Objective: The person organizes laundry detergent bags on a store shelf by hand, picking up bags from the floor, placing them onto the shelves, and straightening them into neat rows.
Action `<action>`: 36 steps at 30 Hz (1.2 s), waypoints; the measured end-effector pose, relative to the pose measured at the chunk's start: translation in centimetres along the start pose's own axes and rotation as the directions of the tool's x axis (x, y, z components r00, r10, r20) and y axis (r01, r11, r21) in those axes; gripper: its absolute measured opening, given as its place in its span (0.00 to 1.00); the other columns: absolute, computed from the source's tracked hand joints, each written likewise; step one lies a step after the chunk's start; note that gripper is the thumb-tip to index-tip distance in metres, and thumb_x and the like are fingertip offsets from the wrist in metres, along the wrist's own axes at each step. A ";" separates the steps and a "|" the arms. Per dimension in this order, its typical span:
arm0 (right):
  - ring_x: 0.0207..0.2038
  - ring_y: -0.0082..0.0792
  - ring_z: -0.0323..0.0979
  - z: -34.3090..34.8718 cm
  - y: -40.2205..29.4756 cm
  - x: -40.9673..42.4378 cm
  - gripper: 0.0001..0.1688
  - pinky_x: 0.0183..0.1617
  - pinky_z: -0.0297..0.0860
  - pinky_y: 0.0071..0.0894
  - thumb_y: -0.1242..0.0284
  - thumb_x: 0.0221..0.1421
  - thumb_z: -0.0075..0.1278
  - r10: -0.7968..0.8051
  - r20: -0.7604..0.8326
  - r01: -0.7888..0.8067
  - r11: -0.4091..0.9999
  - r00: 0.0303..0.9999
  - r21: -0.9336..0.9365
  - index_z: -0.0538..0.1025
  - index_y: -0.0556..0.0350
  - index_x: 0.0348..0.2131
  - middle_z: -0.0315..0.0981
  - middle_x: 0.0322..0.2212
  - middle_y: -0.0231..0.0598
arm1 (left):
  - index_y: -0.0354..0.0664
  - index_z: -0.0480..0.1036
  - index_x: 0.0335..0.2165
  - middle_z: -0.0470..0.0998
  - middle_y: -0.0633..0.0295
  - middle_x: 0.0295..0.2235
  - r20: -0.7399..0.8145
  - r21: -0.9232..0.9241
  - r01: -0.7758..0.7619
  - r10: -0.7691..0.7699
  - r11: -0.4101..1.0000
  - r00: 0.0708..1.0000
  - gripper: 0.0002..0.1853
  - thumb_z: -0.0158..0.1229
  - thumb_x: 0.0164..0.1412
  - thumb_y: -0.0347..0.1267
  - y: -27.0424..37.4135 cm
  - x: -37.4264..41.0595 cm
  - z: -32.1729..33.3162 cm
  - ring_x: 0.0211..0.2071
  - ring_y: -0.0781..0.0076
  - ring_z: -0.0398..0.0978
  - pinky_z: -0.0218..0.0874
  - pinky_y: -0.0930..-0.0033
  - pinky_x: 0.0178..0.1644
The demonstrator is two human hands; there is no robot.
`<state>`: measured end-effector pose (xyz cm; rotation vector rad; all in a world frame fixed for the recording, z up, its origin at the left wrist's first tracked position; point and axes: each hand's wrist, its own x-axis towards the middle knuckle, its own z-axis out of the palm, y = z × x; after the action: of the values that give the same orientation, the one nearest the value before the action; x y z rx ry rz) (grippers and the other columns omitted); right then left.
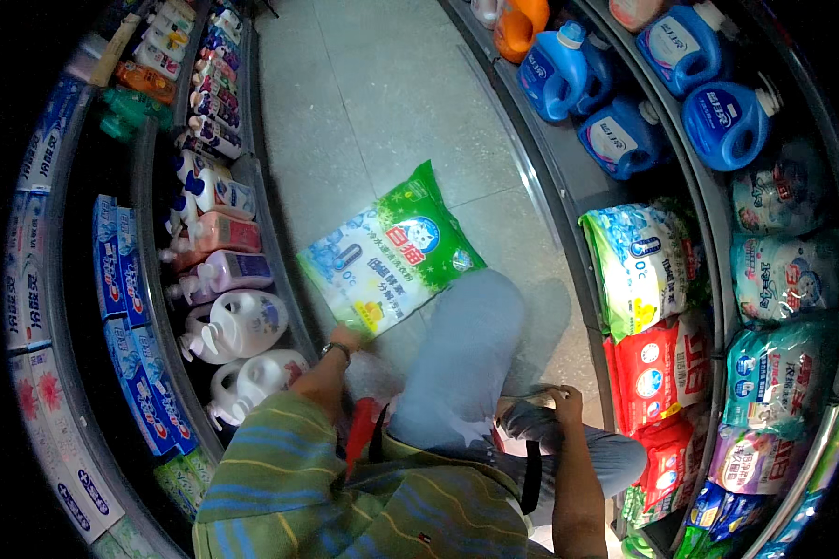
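A large green and white bag of washing powder (398, 251) lies at a slant over the grey floor, in front of my bent knee. My left hand (347, 338), with a watch at the wrist, grips its lower corner by the left shelf; the fingertips are partly hidden. My right hand (566, 404) hangs low on the right, beside my other leg and near a shoe. Its fingers are bent, and whether anything is between them is unclear.
Shelves with white detergent jugs (252, 325), pump bottles (234, 271) and toothpaste boxes (122, 265) line the left. The right shelves hold blue detergent jugs (552, 70), a similar green-white powder bag (636, 265) and red bags (654, 377). The floor aisle (384, 91) runs between them.
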<state>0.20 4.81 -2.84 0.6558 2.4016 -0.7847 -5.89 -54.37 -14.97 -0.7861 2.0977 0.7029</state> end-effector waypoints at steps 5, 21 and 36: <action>0.52 0.51 0.73 -1.2 -1.0 0.9 0.28 0.54 0.70 0.42 0.60 0.53 0.63 0.020 -0.082 -0.017 0.999 0.996 0.039 0.79 0.64 0.46 0.75 0.47 0.58 | 0.38 0.76 0.46 0.81 0.47 0.44 -0.029 0.010 0.112 -0.112 0.994 0.993 0.19 0.49 0.66 0.39 -5.1 4.9 5.2 0.44 0.45 0.78 0.68 0.48 0.48; 0.48 0.50 0.75 -5.8 -7.9 -0.3 0.28 0.54 0.71 0.43 0.59 0.56 0.61 -0.054 -0.142 0.046 0.997 0.988 -0.055 0.78 0.61 0.49 0.74 0.48 0.58 | 0.33 0.79 0.44 0.82 0.46 0.40 0.098 -0.615 0.214 -0.196 0.759 0.976 0.26 0.58 0.54 0.44 -10.3 12.9 12.4 0.39 0.50 0.80 0.68 0.53 0.42; 0.48 0.49 0.76 -8.2 -7.7 -3.4 0.29 0.54 0.72 0.42 0.58 0.57 0.59 -0.067 -0.151 0.066 0.998 0.986 -0.013 0.77 0.62 0.50 0.77 0.47 0.57 | 0.33 0.74 0.48 0.79 0.55 0.40 0.207 -0.908 0.273 -0.225 0.319 0.952 0.26 0.65 0.58 0.42 -9.7 12.9 11.3 0.39 0.58 0.77 0.69 0.52 0.41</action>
<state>-4.39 3.65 7.90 0.6563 2.5752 -0.7766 -0.17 -56.74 -33.64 -1.6463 1.2810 1.7758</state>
